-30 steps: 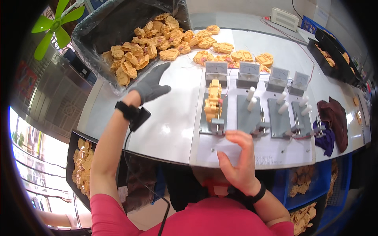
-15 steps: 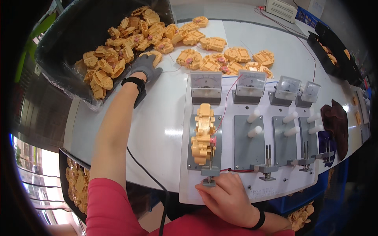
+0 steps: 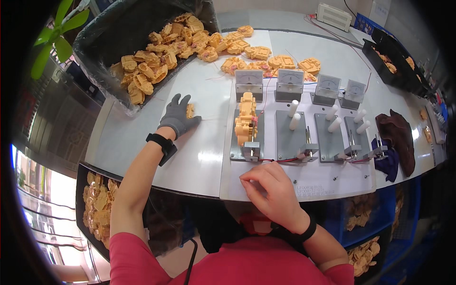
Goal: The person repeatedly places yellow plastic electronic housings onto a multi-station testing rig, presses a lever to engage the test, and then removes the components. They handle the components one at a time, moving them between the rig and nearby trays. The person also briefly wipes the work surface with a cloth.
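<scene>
White worktable (image 3: 142, 137), curved front edge near the person, bare stretch between the left hand and the test board. Black bin (image 3: 109, 42) at the far-left corner, tipped onto the tabletop, spilling orange plastic parts (image 3: 161, 52) in a band along the far edge toward the meters. White test board (image 3: 294, 183) sits at the table's front edge, slightly overhanging it; carries four grey fixtures side by side. Four analog meters (image 3: 249, 80) stand in a row behind the fixtures. Leftmost fixture (image 3: 247, 137) holds an orange assembled part (image 3: 246, 118) lying lengthwise, clamp at its near end; the other three fixtures show bare white pegs (image 3: 293, 114). Dark brown cloth (image 3: 399, 135) and a blue-purple rag (image 3: 387, 159) lie right of the board, near the table's right edge. Black tray (image 3: 394, 57) with more parts far right. Tray of orange parts (image 3: 97, 209) below the table's front-left edge.

Left hand (image 3: 178, 116), grey glove, black wrist strap, palm down on the table, fingers spread over one small orange part (image 3: 190, 110); touching it, grasp not closed. Open table all round that hand. Right hand (image 3: 270, 190), bare, fingers curled down on the board's front strip just below the leftmost clamp; whether it pinches anything cannot be told.
</scene>
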The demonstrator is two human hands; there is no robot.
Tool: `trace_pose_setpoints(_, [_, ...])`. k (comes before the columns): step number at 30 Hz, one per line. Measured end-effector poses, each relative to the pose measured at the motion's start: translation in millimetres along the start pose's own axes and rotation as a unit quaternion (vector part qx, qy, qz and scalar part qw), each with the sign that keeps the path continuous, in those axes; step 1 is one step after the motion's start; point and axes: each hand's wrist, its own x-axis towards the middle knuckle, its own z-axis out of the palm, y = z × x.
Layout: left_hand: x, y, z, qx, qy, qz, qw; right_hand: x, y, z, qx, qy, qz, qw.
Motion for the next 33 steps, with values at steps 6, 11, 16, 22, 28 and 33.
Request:
trace_pose_setpoints(6, [-47,-2,-3,-0.022,-0.033,-0.028,0.999,-4,5,0,0.010,0.031,-0.026,0.999])
trace_pose_setpoints(11, [-76,-26,-1,-0.199,-0.014,-0.058,0.978,-8,-2,-7,0.073,0.034,-0.063,0.995])
trace_pose_setpoints(16, [-127,-61,-2,-0.676,-0.091,-0.011,0.731,-38,-2,-41,0.133,0.101,-0.059,0.984])
trace_pose_setpoints(22, [-187,14,-55,-0.826,-0.115,-0.026,0.552,-37,13,-79,0.016,0.190,0.048,0.980])
trace_pose_setpoints(28, [-174,76,-91,-0.841,-0.220,0.017,0.494,-27,23,-69,0.027,0.159,0.073,0.984])
trace_pose_setpoints(33, [-138,100,-89,-0.858,-0.265,-0.011,0.439,-29,21,-69,0.031,0.155,0.077,0.984])
